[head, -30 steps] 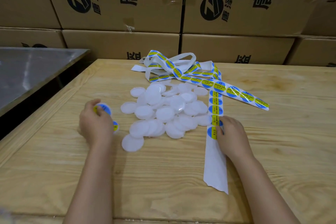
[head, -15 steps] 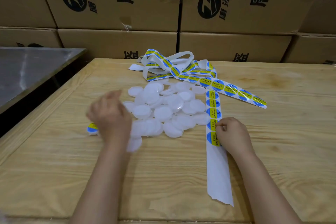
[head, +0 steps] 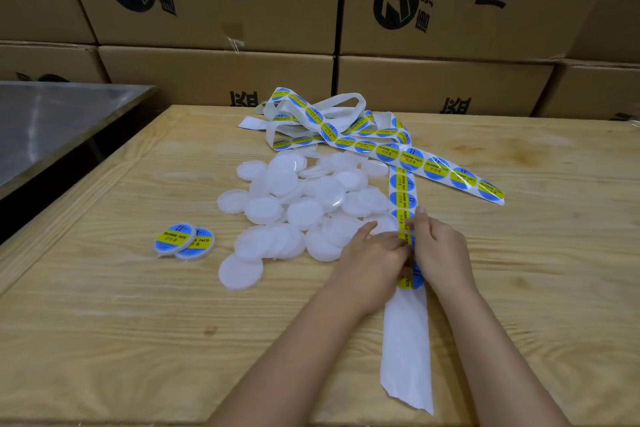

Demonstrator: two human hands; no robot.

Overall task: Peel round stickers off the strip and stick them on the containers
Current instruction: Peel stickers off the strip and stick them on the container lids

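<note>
Now both hands meet on the strip [head: 405, 340], which runs lengthwise from the tangle at the counter's [head: 104, 340] far edge straight toward the near edge. Its bare backing trails toward the person. The nearest sticker [head: 415, 277] lies between the wrists, just on the near side of the fingertips.

The right hand [head: 441, 248] sits on the strip's right side, fingers curled and gripping it. The left hand [head: 372, 255] reaches in from the left with fairly straight fingers touching the strip's edge; I cannot tell whether they have a sticker pinched.

I judge the peel must go across the strip's width, and the left hand is placed for that.

Half a second ago the left hand was over the left of the plain containers [head: 301, 208]; it has since crossed to the strip. The right hand has stayed put. Two labelled containers [head: 183, 241] lie toward the left edge.
</note>
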